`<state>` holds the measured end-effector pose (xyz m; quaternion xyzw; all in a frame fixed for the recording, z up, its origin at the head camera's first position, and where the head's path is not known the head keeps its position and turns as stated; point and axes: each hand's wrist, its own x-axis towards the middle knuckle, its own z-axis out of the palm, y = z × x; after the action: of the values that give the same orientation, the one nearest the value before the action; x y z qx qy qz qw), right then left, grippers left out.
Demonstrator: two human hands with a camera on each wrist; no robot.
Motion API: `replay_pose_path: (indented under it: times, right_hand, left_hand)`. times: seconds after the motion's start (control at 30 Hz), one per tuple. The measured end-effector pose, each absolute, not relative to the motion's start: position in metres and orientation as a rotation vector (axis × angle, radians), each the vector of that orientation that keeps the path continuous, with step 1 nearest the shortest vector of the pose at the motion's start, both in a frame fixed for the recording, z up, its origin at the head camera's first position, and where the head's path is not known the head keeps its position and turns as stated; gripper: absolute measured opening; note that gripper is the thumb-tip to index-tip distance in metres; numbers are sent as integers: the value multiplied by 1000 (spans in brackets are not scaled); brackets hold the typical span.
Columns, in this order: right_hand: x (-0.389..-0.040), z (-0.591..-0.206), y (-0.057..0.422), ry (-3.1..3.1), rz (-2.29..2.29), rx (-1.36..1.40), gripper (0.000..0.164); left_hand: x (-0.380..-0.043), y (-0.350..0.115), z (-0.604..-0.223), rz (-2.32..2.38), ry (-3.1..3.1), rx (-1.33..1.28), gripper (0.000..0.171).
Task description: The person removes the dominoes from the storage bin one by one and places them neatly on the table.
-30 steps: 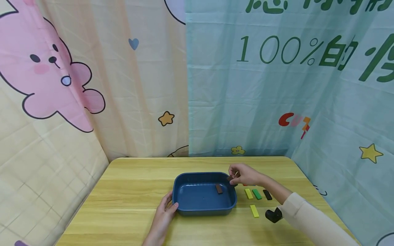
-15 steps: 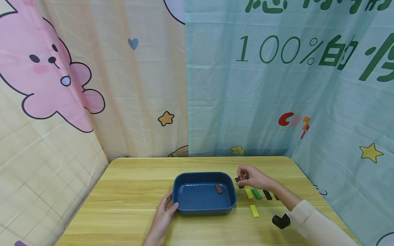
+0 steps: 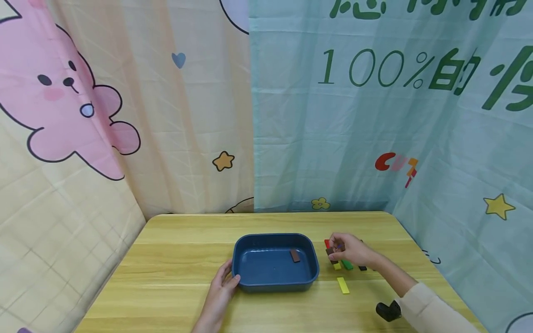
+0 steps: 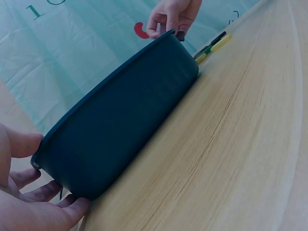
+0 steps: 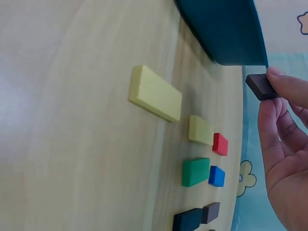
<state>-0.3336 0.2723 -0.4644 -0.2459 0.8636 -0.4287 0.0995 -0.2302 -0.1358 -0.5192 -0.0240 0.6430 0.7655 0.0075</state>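
Observation:
A dark blue plastic basin (image 3: 266,274) stands on the wooden table with one brown block (image 3: 294,255) lying inside, toward its right end. My left hand (image 3: 220,289) grips the basin's left end, thumb at the rim and fingers against the outer wall. To the right of the basin, my right hand (image 3: 351,250) pinches a dark brown block (image 5: 261,86) between thumb and fingers, raised over the loose blocks. Under it lie a yellow block (image 5: 200,129), a red block (image 5: 220,144), a green block (image 5: 196,172) and a blue block (image 5: 216,176).
Nearer the front lies another yellow block (image 3: 343,285). A black block (image 5: 187,220) and a brown block (image 5: 211,212) sit beside the green and blue ones. A black device (image 3: 388,311) is at my right wrist. Printed curtains (image 3: 316,138) hang behind the table.
My right hand has moved right, from the basin's right rim to over the loose blocks, still pinching the brown block. The left hand and basin have stayed in place.

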Motion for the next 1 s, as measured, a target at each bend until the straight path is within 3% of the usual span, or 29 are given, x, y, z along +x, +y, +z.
replay_pose_path:
  times: [1.0]
  right_hand:
    - [-299,-514,330,2479,-1375,-554,26]
  left_hand:
    - [-229,-137,-519,2388,2020,-65,63]
